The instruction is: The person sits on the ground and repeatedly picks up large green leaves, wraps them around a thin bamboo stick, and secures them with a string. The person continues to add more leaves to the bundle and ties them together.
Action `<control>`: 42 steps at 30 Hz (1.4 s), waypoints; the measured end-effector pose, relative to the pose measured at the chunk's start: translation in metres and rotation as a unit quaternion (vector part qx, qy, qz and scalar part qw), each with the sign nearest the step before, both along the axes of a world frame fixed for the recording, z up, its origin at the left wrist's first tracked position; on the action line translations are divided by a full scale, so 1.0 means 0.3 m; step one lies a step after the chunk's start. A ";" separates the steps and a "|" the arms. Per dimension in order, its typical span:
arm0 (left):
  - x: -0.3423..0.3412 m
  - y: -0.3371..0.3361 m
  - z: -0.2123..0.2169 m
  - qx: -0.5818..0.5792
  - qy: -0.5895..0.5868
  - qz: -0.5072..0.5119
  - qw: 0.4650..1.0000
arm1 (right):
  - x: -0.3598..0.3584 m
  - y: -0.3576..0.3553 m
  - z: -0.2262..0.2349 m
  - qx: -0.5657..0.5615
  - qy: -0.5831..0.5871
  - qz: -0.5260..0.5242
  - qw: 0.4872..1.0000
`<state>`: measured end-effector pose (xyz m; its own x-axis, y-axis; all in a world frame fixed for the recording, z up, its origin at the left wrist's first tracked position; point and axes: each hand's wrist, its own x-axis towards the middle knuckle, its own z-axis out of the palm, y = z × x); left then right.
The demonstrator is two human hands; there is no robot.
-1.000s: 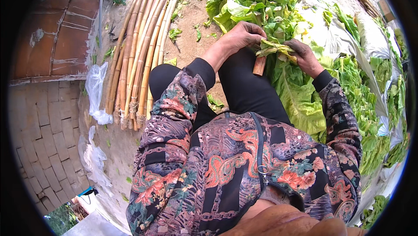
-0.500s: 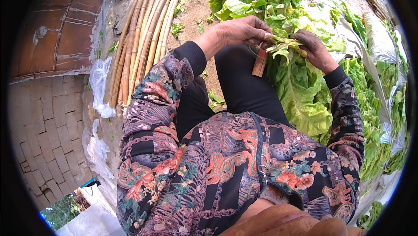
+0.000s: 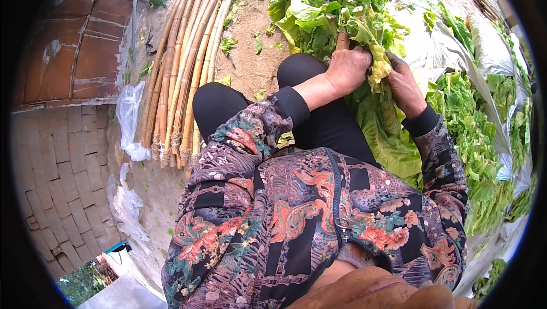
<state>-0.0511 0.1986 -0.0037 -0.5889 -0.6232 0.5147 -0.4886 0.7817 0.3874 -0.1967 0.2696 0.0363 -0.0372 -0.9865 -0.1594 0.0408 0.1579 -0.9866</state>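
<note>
My left hand (image 3: 348,71) is closed in a fist beside the end of a bamboo pole (image 3: 342,41); what it grips is hidden. Against its knuckles hangs a wilted yellow-green leaf (image 3: 378,58). On the leaf's other side my right hand (image 3: 404,86) is closed, its fingertips partly covered by the foliage. Broad green leaves (image 3: 330,10) lie thick along the pole ahead of my hands. Larger pale green leaves (image 3: 387,132) spread beneath them, beside my bent right knee.
Several long bamboo poles (image 3: 188,58) lie side by side on the ground to the left, past my left knee. Clear plastic bags (image 3: 130,118) rest beside them. At the right, white sheeting (image 3: 490,52) runs between heaps of leaves (image 3: 464,127). Brick paving (image 3: 62,166) is at far left.
My left hand has moved down and turned from a pinch into a fist. My right hand has come slightly lower and nearer to it. The pole's end now sits farther from my body.
</note>
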 end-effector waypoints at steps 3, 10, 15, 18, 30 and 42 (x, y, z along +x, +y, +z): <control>-0.008 -0.051 -0.027 -0.049 -0.047 0.002 0.998 | -0.047 0.031 -0.047 -0.087 0.283 0.044 0.954; -0.041 -0.100 -0.079 -0.108 -0.064 -0.012 0.992 | -0.075 0.052 0.024 0.058 0.451 0.132 0.881; -0.036 -0.156 -0.082 0.051 0.025 0.011 0.998 | 0.024 -0.073 0.200 0.151 -0.135 0.019 0.979; -0.020 -0.172 -0.085 0.122 -0.040 0.012 0.992 | 0.140 -0.189 0.199 0.198 -0.358 0.021 0.912; 0.015 -0.173 0.032 0.336 0.002 0.176 0.925 | 0.561 -0.484 -0.026 0.112 0.198 -0.061 0.972; 0.250 -0.308 0.004 0.721 0.287 -0.230 0.587 | -0.138 0.288 -0.064 -0.297 0.421 -0.223 0.827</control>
<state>0.0239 0.1060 -0.0025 -0.8533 -0.4972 -0.1568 0.1797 -0.5629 0.8067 -0.2382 0.3559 0.0172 -0.2692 -0.7393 0.6172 -0.7776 -0.2112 -0.5922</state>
